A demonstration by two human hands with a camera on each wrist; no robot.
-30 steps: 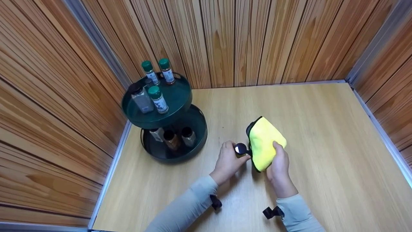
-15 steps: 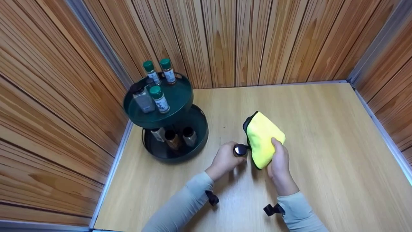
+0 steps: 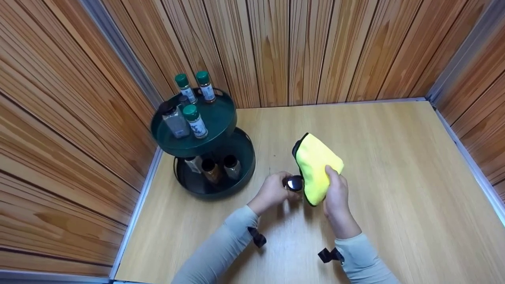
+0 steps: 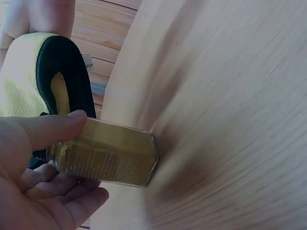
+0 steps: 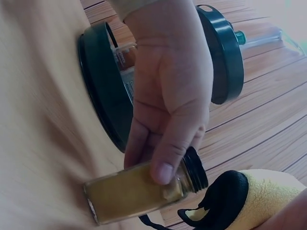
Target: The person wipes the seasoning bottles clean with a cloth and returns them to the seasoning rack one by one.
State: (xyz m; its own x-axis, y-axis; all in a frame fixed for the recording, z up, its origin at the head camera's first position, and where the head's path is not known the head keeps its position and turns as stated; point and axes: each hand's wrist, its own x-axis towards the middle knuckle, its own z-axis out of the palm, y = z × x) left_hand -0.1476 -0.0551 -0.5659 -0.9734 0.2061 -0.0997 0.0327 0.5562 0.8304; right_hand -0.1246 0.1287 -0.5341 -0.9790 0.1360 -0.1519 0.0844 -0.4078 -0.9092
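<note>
My left hand (image 3: 272, 193) pinches a small square glass spice jar (image 4: 108, 153) of yellow-brown powder, thumb on one side and fingers on the other. Its black cap (image 3: 294, 183) faces up toward the head camera. The jar's base is close to the tabletop; whether it touches, I cannot tell. My right hand (image 3: 338, 199) grips a folded yellow cloth (image 3: 317, 163) with black edging, thumb on top. The cloth's dark edge lies right beside the cap in the head view. In the right wrist view, a black strap (image 5: 152, 223) hangs below the jar.
On the left stands a dark green two-tier round rack (image 3: 217, 142). Green-capped jars (image 3: 197, 126) and a dark-capped grey jar (image 3: 176, 123) occupy its top tier, several dark-capped jars (image 3: 211, 170) the lower one. Wood-panelled walls (image 3: 268, 51) enclose the wooden table (image 3: 386, 165).
The cloth and right hand have shifted left and slightly away from me. My left hand has moved a little left, and the jar's cap now shows at a different tilt.
</note>
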